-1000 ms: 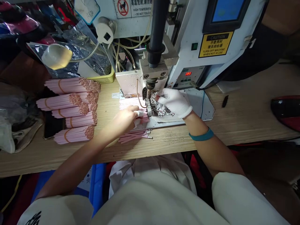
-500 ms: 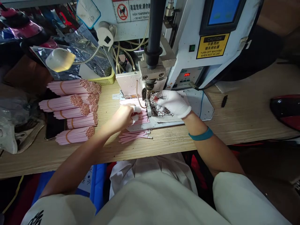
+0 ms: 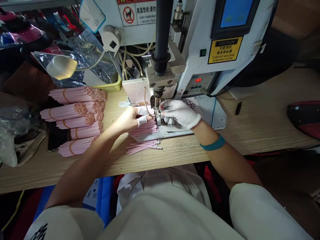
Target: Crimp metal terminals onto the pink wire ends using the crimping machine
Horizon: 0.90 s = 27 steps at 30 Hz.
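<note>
My left hand (image 3: 128,119), with white finger covers, pinches what seems to be a pink wire beside the soldering tip (image 3: 157,101); the fingers hide most of it. Under and in front of it, many pink wires (image 3: 146,128) lie side by side on the machine's base plate. My right hand (image 3: 181,114), in a white glove, has thumb and forefinger closed just right of the tip; whatever they hold is too small to name. A small metal block (image 3: 158,120) sits between the hands. Small metal pieces (image 3: 188,104) lie behind the right hand, which partly covers them.
Banded bundles of pink wires (image 3: 72,110) are stacked on the left by a yellow basket (image 3: 110,87). Loose pink wires (image 3: 142,146) lie at the plate's front edge. The machine's black column (image 3: 162,33) rises above the hands. A lamp (image 3: 62,66) hangs at left.
My left hand has shifted left and up from the row of wires, its fingers now stretched to the tip. My right hand has left the metal pieces and moved slightly left toward the tip.
</note>
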{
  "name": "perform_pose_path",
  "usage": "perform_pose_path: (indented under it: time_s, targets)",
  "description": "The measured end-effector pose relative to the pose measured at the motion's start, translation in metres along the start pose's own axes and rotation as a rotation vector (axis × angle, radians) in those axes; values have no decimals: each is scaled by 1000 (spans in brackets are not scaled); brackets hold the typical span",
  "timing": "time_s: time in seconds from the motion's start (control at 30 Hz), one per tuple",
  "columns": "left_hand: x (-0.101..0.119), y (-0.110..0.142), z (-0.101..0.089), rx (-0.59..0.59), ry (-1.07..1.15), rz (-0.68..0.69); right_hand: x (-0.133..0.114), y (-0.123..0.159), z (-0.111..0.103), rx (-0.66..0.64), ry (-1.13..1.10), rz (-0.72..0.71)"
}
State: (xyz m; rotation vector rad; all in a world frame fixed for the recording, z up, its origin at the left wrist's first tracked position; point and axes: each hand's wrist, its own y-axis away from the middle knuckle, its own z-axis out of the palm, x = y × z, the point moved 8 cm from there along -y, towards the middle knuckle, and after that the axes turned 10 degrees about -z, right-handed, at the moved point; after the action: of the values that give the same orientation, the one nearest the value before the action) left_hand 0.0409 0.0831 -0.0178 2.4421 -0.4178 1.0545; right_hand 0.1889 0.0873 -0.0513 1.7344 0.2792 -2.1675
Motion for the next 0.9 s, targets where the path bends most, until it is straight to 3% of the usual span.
perform_pose_path:
  time_s: [0.1,0.2,0.57,0.9]
  targets:
    - [-6,-5,5,-74,152,-82,3,-3,3,-29,12,15]
    - [-10,-9,7,-74,235,-115,3,-5,4,-54,17,34]
    - [-13,-11,7,-43,185,-112,4,-5,1,40,-12,21]
    - [-11,-13,7,17,70,-131,3,-4,6,26,37,28]
